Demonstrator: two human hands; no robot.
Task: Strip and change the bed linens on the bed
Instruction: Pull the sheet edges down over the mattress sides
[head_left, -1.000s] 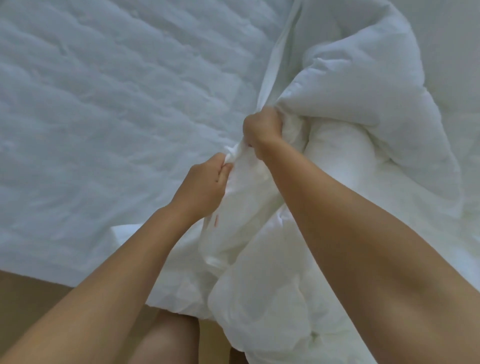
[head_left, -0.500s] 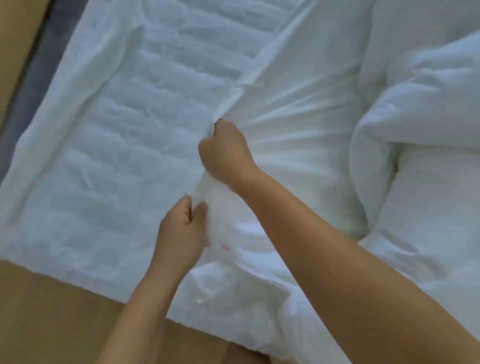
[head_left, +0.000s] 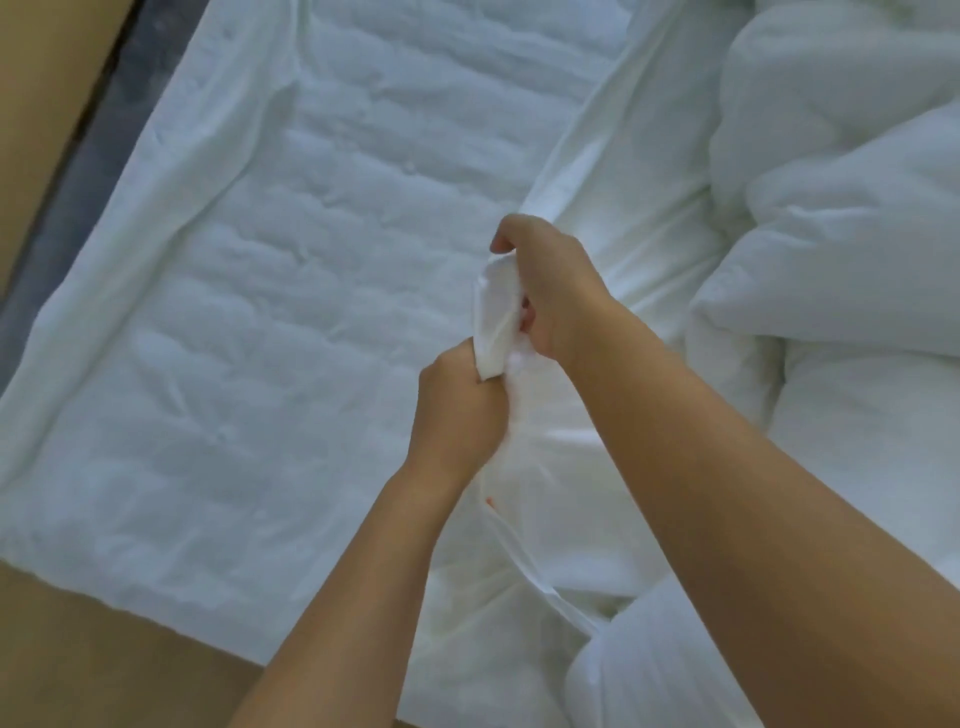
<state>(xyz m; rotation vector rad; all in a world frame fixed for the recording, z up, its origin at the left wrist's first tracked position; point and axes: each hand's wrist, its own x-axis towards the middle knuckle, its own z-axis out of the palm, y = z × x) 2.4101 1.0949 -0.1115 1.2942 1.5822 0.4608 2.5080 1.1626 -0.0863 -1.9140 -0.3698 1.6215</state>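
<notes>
We see both fists clenched on the sheet's (head_left: 493, 322) gathered edge, the right hand (head_left: 550, 291) just above the left hand (head_left: 460, 410). They are closer together than half a second earlier, with a slack fold now bulging between them. Right of the grip the sheet fans toward the duvet (head_left: 841, 260). The left fingertips are hidden, probably buried in cloth.

white sheet (head_left: 649, 260) | edge bunched, lifted | quilted pad (head_left: 311, 338), perhaps mattress, uncovered
</notes>
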